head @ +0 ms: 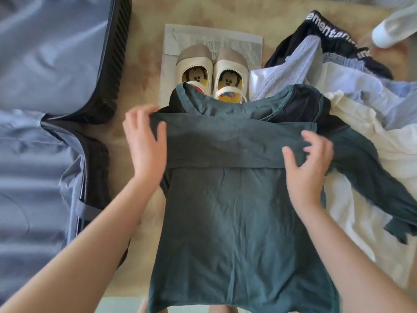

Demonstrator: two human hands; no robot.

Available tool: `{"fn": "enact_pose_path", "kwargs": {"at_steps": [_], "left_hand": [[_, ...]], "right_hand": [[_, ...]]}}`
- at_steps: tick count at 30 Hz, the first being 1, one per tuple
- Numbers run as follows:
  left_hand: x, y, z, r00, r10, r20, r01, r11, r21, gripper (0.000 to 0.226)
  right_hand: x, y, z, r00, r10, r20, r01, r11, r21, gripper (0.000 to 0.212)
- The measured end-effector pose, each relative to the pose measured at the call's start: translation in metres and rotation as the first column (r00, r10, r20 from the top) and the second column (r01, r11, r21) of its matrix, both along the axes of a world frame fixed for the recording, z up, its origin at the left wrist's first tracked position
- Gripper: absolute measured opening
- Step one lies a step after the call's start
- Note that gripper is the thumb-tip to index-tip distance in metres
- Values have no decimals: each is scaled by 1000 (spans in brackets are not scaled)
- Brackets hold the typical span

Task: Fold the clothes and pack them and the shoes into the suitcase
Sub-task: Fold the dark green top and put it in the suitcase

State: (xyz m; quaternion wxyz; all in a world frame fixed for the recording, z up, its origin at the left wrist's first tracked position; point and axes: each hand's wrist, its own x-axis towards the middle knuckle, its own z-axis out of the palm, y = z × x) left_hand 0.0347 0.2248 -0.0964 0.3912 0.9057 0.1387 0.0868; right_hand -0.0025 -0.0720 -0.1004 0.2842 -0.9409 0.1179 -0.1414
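A: Where's the green shirt (pixel 237 211)?
B: Ahead, lengthwise twelve to six; free sleeve (pixel 365 168) trails to four o'clock, nearest the right hand (pixel 309 154).
A: Hands?
B: The left hand (pixel 144 141) pinches the fold; the right's blurred, can't tell.

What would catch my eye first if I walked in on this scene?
Most likely the dark green shirt spread in the middle, with the left hand and right hand on the sleeve folded across its chest. Just beyond it stands a pair of cream shoes with cartoon insoles, and an open suitcase with grey lining lies at the left.
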Motion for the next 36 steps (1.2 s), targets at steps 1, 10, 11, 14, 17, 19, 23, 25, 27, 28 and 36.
{"fn": "enact_pose_path", "kwargs": {"at_steps": [1,10,11,14,17,19,23,25,27,28,36], "left_hand": [[-12,-9,-1,989,-149,22,147,986,72,36],[-34,-44,-18,830,-400,-389,550,702,452,67],[-35,-49,-15,846,-395,-358,527,721,449,66],[-41,-71,-4,848,-466,-252,529,707,469,57],[-48,-110,2,757,-617,-217,643,644,414,49],[-51,-142,4,670,-703,-239,734,580,354,50],[-41,-201,11,478,-784,-396,865,340,369,54],[-29,-220,7,418,-737,-531,900,254,355,58],[-15,-231,-1,393,-675,-624,916,232,327,60],[-8,-234,-5,373,-646,-667,928,238,288,60],[-19,-260,23,546,-671,-503,815,563,134,51]], "right_hand": [[-7,4,-3,996,68,-58,-69,998,-14,45],[-26,5,-29,913,247,-325,-298,947,-118,62],[-26,1,-25,934,216,-285,-247,966,-78,60],[-28,-23,-9,980,-25,-197,32,999,33,52],[-39,-70,0,926,-304,-223,325,943,67,45],[-50,-104,5,875,-418,-244,447,892,75,44],[-85,-157,5,787,-548,-283,587,806,73,41],[-102,-176,5,779,-557,-289,586,810,19,41],[-114,-194,3,752,-572,-326,608,794,11,41],[-118,-202,3,732,-593,-336,636,771,27,40],[-143,-231,-4,562,-715,-416,796,604,38,28]]}}
